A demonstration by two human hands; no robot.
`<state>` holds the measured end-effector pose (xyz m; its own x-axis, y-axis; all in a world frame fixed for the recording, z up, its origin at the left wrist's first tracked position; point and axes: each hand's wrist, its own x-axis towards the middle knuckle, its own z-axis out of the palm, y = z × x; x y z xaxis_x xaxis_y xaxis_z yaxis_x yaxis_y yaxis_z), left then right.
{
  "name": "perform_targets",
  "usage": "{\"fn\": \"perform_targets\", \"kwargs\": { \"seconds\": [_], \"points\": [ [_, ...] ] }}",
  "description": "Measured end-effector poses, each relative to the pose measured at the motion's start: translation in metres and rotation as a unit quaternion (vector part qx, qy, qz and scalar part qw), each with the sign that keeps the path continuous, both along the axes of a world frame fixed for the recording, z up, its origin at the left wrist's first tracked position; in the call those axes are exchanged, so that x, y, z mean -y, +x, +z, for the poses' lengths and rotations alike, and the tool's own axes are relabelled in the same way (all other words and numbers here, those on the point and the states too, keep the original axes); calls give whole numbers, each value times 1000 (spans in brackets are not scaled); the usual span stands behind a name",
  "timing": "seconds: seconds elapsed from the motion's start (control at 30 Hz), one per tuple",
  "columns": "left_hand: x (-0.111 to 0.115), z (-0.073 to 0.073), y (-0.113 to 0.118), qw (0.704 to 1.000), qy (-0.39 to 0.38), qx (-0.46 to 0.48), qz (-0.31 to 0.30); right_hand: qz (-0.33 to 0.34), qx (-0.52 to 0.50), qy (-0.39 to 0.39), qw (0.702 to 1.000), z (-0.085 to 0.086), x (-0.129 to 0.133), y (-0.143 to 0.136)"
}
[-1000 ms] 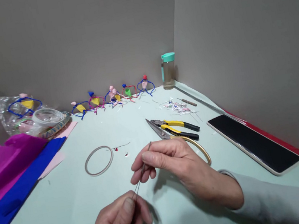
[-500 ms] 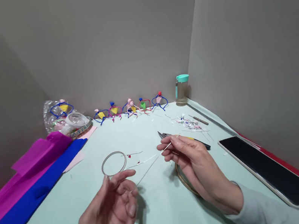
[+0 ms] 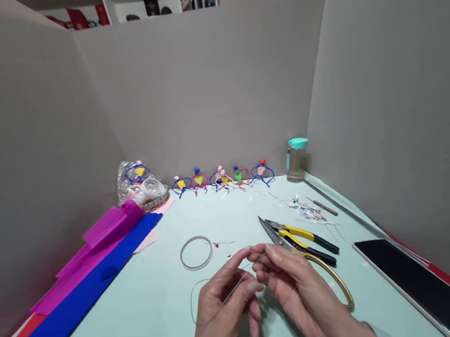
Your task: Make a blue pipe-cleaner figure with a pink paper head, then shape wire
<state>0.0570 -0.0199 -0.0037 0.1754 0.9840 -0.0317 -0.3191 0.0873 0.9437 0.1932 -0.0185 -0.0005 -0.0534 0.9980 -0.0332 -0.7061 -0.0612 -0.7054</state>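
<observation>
A thin, pale wire (image 3: 192, 303) runs between both hands, its slack bowing out in a loose curve past the left one. My left hand (image 3: 226, 303) has its fingers curled in around the wire, index fingertip against the right fingers. The fingers of my right hand (image 3: 303, 287) pinch the wire near its end; the exact tip is hidden. Beneath and beyond the right hand lie gold-handled scissors (image 3: 339, 281), partly covered, and yellow-black pliers (image 3: 305, 234). A coiled wire ring (image 3: 181, 256) rests on the table, with a small red piece on wire (image 3: 216, 245) beside it.
Several small paper-and-wire figures (image 3: 222, 176) stand along the back panel. A bottle (image 3: 297, 161) is at back right, near scraps (image 3: 305, 210) and a thin tool (image 3: 324, 207). A tablet (image 3: 416, 280) lies right; blue paper (image 3: 99, 293) and a plastic bag (image 3: 124, 179) lie left.
My left hand has moved up and right to meet the right hand, its fingers drawing in around the wire. The view has tilted up, and the pliers and scissors show more.
</observation>
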Motion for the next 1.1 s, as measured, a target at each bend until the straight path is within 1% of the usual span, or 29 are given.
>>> {"fn": "perform_targets", "kwargs": {
  "seconds": [0.13, 0.27, 0.37, 0.5, 0.63, 0.77, 0.83, 0.97, 1.1],
  "points": [
    [-4, 10, -3, 999, 40, -24, 26, 21, -17, 4, 1000, 2, 2, -4],
    [-7, 13, -8, 996, 63, -28, 48, 19, -17, -11, 1000, 3, 5, -5],
    [-9, 15, -11, 996, 69, -25, 52, 24, 9, -11, 1000, 4, 7, -5],
    [-10, 17, -15, 997, 60, -18, 46, 26, 46, -22, 998, 2, 10, -6],
    [-12, 19, -20, 998, 44, -9, 35, 37, 47, -45, 997, -3, 12, -6],
    [-16, 21, -25, 1000, 24, -3, 19, 41, 36, -85, 995, -4, 11, -4],
    [-19, 22, -28, 1000, 18, 0, 10, 54, 55, -94, 993, -6, 9, -2],
    [-21, 23, -32, 1000, 9, 9, 1, 87, 132, -67, 985, -14, 7, 0],
    [-21, 17, -34, 1000, 1, 6, -5, 109, 148, -45, 982, -24, 5, -1]
  ]
}}
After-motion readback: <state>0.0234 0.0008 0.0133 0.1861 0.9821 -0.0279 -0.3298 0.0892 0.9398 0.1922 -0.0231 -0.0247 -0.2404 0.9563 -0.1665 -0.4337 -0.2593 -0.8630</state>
